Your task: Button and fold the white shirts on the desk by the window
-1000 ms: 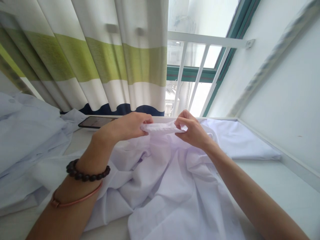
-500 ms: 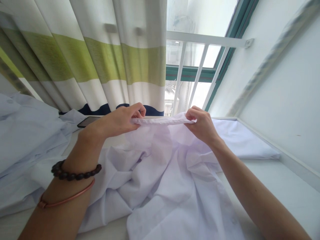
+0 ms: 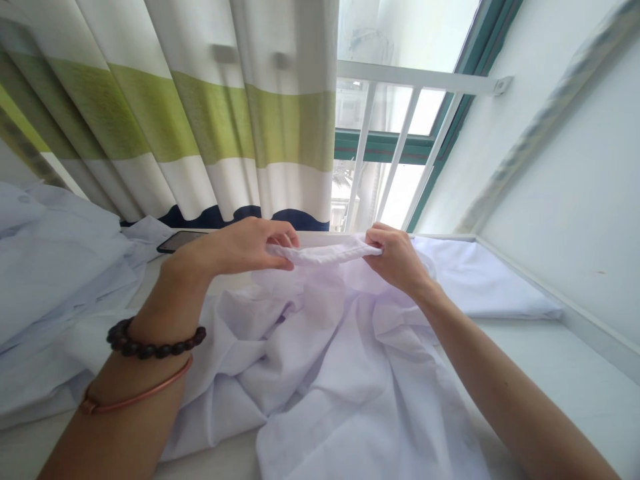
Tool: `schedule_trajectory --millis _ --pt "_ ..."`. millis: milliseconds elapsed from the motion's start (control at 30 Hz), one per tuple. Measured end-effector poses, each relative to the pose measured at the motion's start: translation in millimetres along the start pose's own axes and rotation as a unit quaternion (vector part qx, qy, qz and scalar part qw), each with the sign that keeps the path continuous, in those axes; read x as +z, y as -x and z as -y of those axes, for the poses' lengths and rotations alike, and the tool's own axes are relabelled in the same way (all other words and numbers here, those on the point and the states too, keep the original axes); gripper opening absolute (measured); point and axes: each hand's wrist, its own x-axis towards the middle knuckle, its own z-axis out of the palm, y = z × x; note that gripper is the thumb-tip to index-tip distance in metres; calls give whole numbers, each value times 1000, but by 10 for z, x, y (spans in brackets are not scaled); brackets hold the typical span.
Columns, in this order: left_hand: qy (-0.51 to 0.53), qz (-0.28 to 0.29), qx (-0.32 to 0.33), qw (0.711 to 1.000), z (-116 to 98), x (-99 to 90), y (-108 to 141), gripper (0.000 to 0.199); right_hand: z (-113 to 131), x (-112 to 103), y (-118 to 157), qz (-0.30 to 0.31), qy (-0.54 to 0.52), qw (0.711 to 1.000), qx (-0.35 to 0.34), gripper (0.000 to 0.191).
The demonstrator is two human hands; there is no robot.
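Observation:
A rumpled white garment, with what looks like a button near its lower right, spreads over the white surface below my hands. Its narrow stitched edge is lifted and stretches between both hands, sagging a little in the middle. At the left end, my left hand has its thumb and fingers loosely around the edge. My right hand pinches the other end, fingers curled in. Dark beads and a copper-coloured bangle circle my left forearm.
More white clothing is heaped at the left, with a phone beside it. A folded white cloth lies at the right. Behind stand a striped curtain, a white window railing and a wall.
Both hands have come down slightly and a little closer together. The stretched edge has slackened into a sag, and my left fingers have loosened somewhat.

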Motion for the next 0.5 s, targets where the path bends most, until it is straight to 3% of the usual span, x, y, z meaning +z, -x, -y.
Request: schedule_trajectory --millis 100,233,300,500 --pt "56 13 42 997 -118 96 -44 50 30 37 15 6 6 1000 5 29" --pt "49 12 72 996 -237 159 -82 25 45 45 22 14 15 1000 15 27" --pt "24 -2 64 998 -224 143 -80 21 49 40 21 29 18 999 7 26" --pt "-53 -45 26 997 -50 24 -21 20 37 53 34 161 -9 986 -45 22"
